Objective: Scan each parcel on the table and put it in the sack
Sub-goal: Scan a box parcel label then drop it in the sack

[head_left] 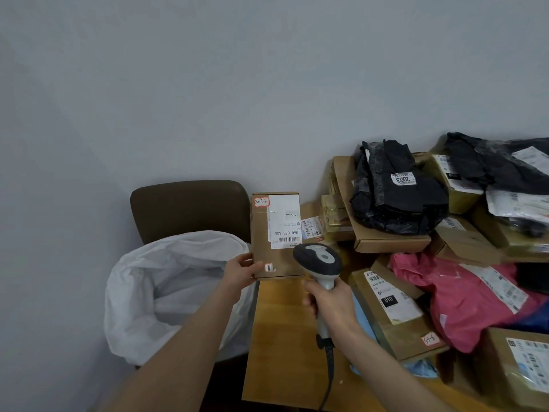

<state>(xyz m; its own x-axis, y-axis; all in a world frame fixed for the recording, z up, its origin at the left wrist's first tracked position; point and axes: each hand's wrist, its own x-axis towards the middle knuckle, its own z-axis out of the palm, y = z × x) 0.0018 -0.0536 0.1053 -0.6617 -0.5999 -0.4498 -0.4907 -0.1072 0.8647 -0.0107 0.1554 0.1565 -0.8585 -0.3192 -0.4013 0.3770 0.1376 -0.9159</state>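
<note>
A white sack (133, 292) gapes open at far left, slumped in front of a brown chair (190, 203). Its bottom and any contents are lost in the folds. Next, the left hand (239, 272) holds a small cardboard box (276, 257) upright in the air, near the sack and above the corner of the surface (279, 337). The thumb lies on the front, and the fingers are clamped on the lower-left edge, most of them hidden behind the card. The box looks stiff, flat-sided and light enough for one hand — prob. no risk of crushing. A grip this low at one corner may let it tip, tho, so a hold nearer mid-edge should be steadier. Its label (285, 221) faces the camera upside down, with the barcode visible but the small print unreadable. The scanner (319, 258) points at the label, its head overlapping the box's lower-right corner. The right hand (329, 304) has its fingers wrapped tight round the handle, and the trigger finger can't be made out. The cable (328, 379) runs out of frame at the bottom. Far right is a pile of parcels (398, 313) — boxes, black bags, a pink bag — cut off by the frame edge, count unclear.
</note>
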